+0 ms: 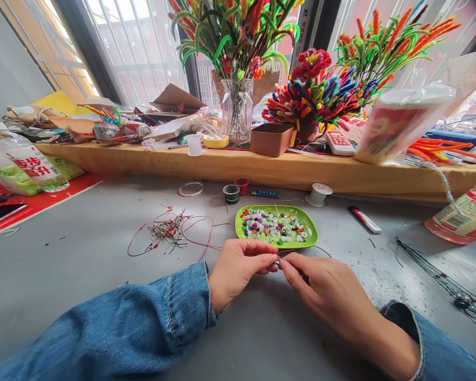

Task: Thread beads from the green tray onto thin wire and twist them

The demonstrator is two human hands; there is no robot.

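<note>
My left hand [238, 270] and my right hand [325, 291] meet fingertip to fingertip just in front of a green tray [311, 233] full of coloured beads. Both hands pinch something tiny between thumb and forefinger, perhaps a bead on a thin wire; it is too small to name. Both arms wear denim sleeves. Left of the tray lies a tangle of red wire and cut pieces [170, 233]. Behind the tray stand a dark wire spool [231, 193], a small red cap [242, 186] and a white thread spool [318, 194].
A wooden ledge [262, 169] runs across the back with a glass vase [237, 116] of pipe-cleaner flowers, a brown box [270, 139], tape rolls and clutter. A red-white lighter [365, 219] and a beaded black strand [444, 278] lie right. A bottle [24, 164] stands left.
</note>
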